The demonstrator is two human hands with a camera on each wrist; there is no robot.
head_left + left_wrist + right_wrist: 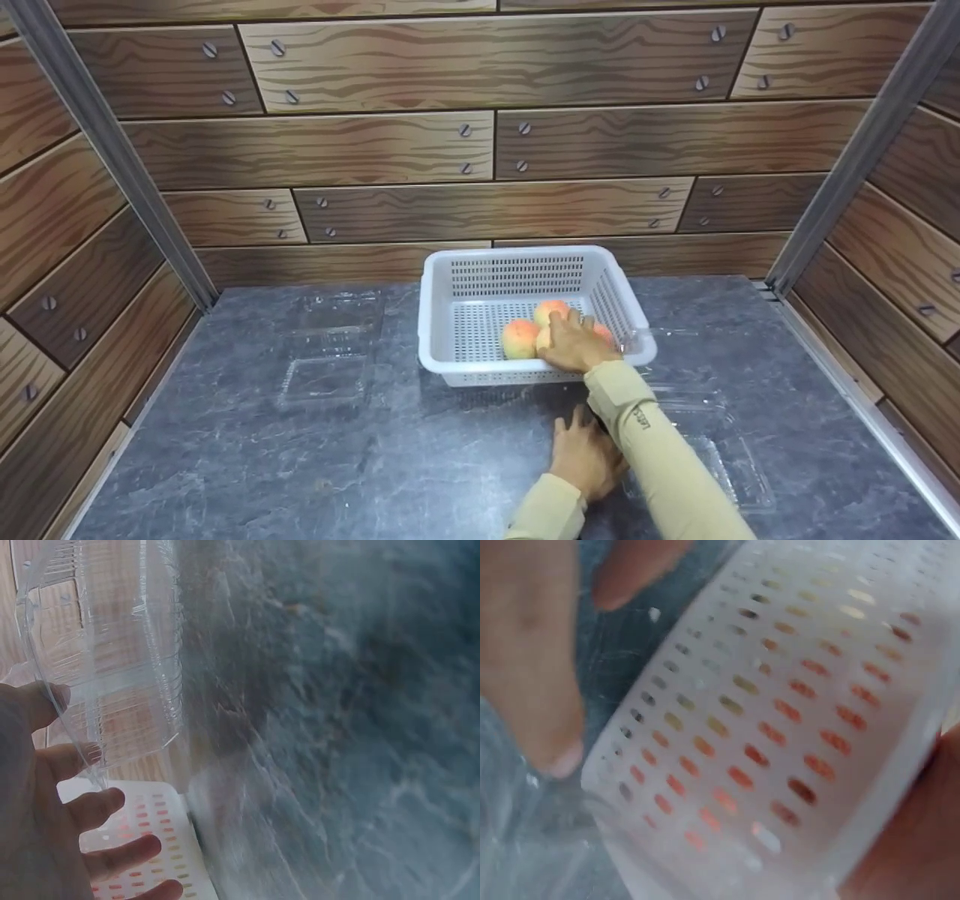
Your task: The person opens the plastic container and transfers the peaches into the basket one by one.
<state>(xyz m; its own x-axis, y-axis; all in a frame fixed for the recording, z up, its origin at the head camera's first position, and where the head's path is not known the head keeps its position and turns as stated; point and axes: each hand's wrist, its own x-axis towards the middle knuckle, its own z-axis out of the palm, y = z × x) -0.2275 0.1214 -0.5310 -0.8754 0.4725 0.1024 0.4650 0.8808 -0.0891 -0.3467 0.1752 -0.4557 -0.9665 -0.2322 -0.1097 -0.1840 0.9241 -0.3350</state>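
Observation:
A white plastic basket (435, 315) with slotted walls stands at the back of the table, holding several red-yellow peaches (519, 339). My right hand (579, 346) reaches over its near rim, fingers spread on top of the peaches; its palm side is hidden. My left hand (589, 457) is low over the table, below the right forearm, fingers apart. In the left wrist view, a clear plastic clamshell box (131, 682) is beside the left thumb and fingers, its edge crossing the fingertips. Through the basket's slots, the right wrist view shows red and yellow fruit.
More clear plastic boxes (326, 379) lie on the table left of the basket. Others (739, 465) lie to its right, partly behind the right sleeve. Wood-patterned walls (375, 150) and metal posts (847, 150) enclose the dark marbled table (285, 465).

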